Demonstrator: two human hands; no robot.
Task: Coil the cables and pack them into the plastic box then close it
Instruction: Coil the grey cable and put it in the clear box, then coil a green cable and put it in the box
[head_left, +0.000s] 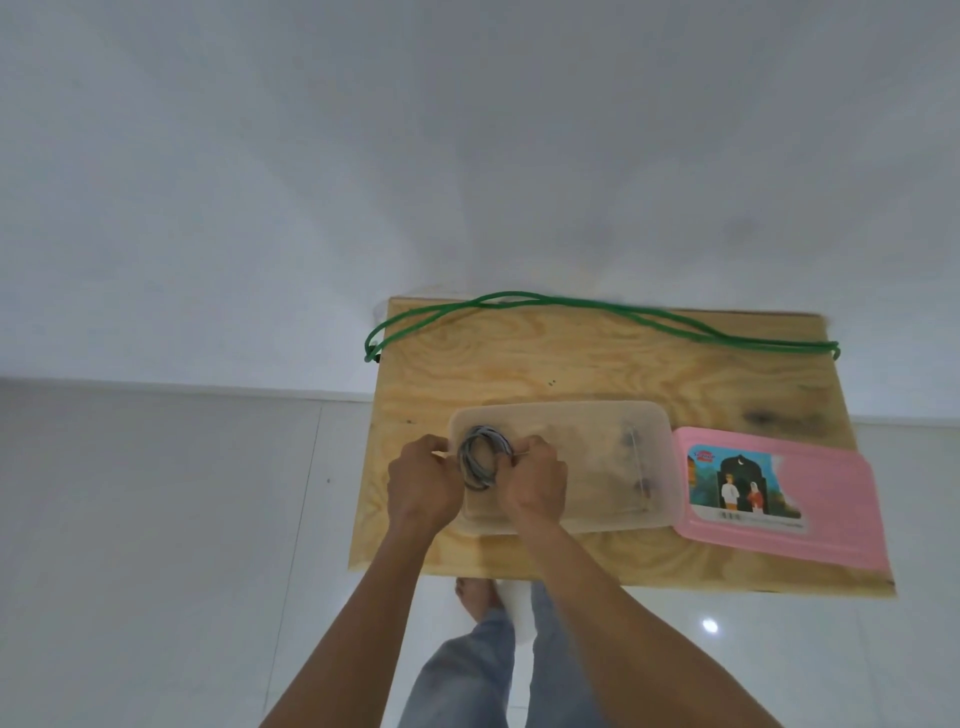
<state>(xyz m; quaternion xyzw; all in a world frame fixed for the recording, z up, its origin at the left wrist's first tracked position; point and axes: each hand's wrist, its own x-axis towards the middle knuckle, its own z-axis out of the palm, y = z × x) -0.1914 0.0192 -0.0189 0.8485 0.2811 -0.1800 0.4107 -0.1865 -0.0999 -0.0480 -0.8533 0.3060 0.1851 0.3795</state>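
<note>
Now both hands, left hand (423, 480) and right hand (535, 483), grip the coiled grey cable (483, 457) over the plastic box (597, 467); next it likely goes down inside, then the green cable (597, 317) needs coiling

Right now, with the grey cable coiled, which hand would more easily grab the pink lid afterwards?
Probably the right hand. The pink lid lies right of the plastic box, on that hand's side. The left hand, gripping the grey cable coil too, would have to cross over.

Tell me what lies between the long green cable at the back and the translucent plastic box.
Head view: only bare plywood tabletop separates the green cable from the plastic box.
</note>
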